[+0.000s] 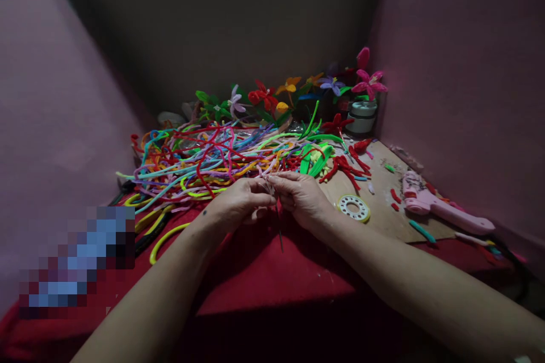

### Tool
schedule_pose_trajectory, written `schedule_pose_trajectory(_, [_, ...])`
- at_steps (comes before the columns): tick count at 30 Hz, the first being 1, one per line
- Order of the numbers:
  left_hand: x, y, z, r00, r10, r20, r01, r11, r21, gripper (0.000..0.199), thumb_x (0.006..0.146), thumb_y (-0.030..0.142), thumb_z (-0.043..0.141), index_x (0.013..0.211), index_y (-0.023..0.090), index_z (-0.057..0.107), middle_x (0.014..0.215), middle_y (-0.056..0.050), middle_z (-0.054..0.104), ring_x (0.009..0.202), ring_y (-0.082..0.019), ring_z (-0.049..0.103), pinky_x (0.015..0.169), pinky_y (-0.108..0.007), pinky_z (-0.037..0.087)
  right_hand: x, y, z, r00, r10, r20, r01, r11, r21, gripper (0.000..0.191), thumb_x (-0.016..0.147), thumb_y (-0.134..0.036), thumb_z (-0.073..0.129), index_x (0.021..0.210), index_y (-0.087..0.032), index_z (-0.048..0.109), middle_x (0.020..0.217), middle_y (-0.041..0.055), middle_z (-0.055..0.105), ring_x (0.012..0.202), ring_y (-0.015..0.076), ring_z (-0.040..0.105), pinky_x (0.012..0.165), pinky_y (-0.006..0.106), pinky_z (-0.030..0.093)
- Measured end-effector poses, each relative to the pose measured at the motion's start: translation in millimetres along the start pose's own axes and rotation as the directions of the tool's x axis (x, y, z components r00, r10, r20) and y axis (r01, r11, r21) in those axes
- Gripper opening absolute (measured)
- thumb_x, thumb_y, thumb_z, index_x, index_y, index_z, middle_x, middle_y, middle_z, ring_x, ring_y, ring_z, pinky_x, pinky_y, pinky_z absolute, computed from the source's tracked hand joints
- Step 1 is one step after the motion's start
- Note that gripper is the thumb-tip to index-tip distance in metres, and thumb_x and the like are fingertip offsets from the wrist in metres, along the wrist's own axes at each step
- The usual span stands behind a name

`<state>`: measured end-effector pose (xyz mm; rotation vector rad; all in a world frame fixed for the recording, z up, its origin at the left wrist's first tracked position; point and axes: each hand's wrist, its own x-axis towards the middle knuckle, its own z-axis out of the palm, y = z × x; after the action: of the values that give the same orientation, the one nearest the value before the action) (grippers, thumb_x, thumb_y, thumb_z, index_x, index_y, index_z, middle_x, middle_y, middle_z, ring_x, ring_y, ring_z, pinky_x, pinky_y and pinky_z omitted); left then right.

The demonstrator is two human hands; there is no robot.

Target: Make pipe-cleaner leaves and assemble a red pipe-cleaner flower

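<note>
Near the middle of the view, my left hand point(249, 199) and my right hand point(297, 190) meet with fingertips pinched together. Between them is a small pale pink fuzzy piece point(266, 177), mostly hidden by the fingers. A thin dark stem point(279, 229) points down from it toward the red cloth. Both hands are closed on this piece. Just behind them lies a big heap of coloured pipe cleaners point(204, 153). Green fuzzy leaves point(315, 161) and red fuzzy pieces point(344, 170) lie beyond my right hand.
A yellow-rimmed tape roll point(353, 208) lies on a board point(383, 224). Right of it is a pink glue gun point(447, 210) among short scraps. Fuzzy flowers point(264, 96) and a grey-white container point(361, 117) stand at the back. Red cloth point(276, 289) covers the front.
</note>
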<state>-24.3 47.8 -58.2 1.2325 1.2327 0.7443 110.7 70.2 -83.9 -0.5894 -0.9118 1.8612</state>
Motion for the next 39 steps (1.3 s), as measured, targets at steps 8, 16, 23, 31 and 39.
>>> schedule_pose_trajectory(8, [3, -2, -5.1, 0.994, 0.002, 0.109, -0.004, 1.0, 0.016, 0.011, 0.068, 0.022, 0.059, 0.071, 0.011, 0.059, 0.044, 0.002, 0.053, 0.029, -0.005, 0.038, 0.03, -0.016, 0.029, 8, 5, -8, 0.999, -0.045, 0.031, 0.044, 0.998, 0.036, 0.017, 0.063, -0.024, 0.068, 0.068, -0.012, 0.058, 0.042, -0.0088, 0.034, 0.034, 0.0016, 0.019, 0.034, 0.02, 0.01])
schedule_pose_trajectory(16, [1, -3, -13.2, 0.982, 0.031, 0.187, -0.055, 0.991, 0.125, 0.012, 0.07, 0.023, 0.058, 0.066, 0.011, 0.057, 0.048, -0.002, 0.056, 0.034, -0.007, 0.046, 0.032, -0.017, 0.035, 7, 8, -8, 0.999, -0.014, -0.031, 0.017, 0.997, 0.069, 0.017, 0.058, -0.022, 0.07, 0.061, -0.012, 0.056, 0.044, -0.0075, 0.037, 0.038, 0.0023, 0.023, 0.036, 0.02, 0.013])
schedule_pose_trajectory(23, [-3, -2, -17.4, 0.973, -0.057, 0.222, 0.019, 0.985, 0.17, 0.015, 0.068, 0.027, 0.061, 0.068, 0.012, 0.056, 0.059, -0.004, 0.06, 0.038, -0.009, 0.05, 0.032, -0.016, 0.034, 9, 3, -9, 0.997, -0.028, -0.078, 0.033, 0.997, 0.065, 0.013, 0.058, -0.021, 0.068, 0.063, -0.013, 0.059, 0.046, -0.0064, 0.04, 0.041, 0.0035, 0.028, 0.04, 0.022, 0.016])
schedule_pose_trajectory(31, [-15, 4, -33.6, 0.999, -0.028, 0.023, 0.023, 0.978, 0.205, 0.014, 0.069, 0.025, 0.06, 0.065, 0.013, 0.055, 0.044, 0.0, 0.052, 0.034, -0.007, 0.044, 0.034, -0.016, 0.033, 10, -3, -10, 0.99, 0.012, -0.144, 0.004, 0.994, 0.112, 0.012, 0.058, -0.018, 0.069, 0.066, -0.013, 0.061, 0.059, -0.002, 0.056, 0.049, 0.005, 0.043, 0.045, 0.02, 0.029])
schedule_pose_trajectory(39, [-27, -4, -36.2, 0.997, 0.05, 0.064, -0.053, 0.997, 0.052, 0.013, 0.071, 0.026, 0.059, 0.072, 0.012, 0.058, 0.058, -0.001, 0.054, 0.041, -0.006, 0.045, 0.034, -0.016, 0.033, 6, 6, -9, 0.993, 0.116, -0.034, -0.116, 0.993, 0.019, 0.018, 0.06, -0.023, 0.07, 0.072, -0.011, 0.063, 0.055, 0.001, 0.059, 0.045, 0.0069, 0.049, 0.043, 0.019, 0.03])
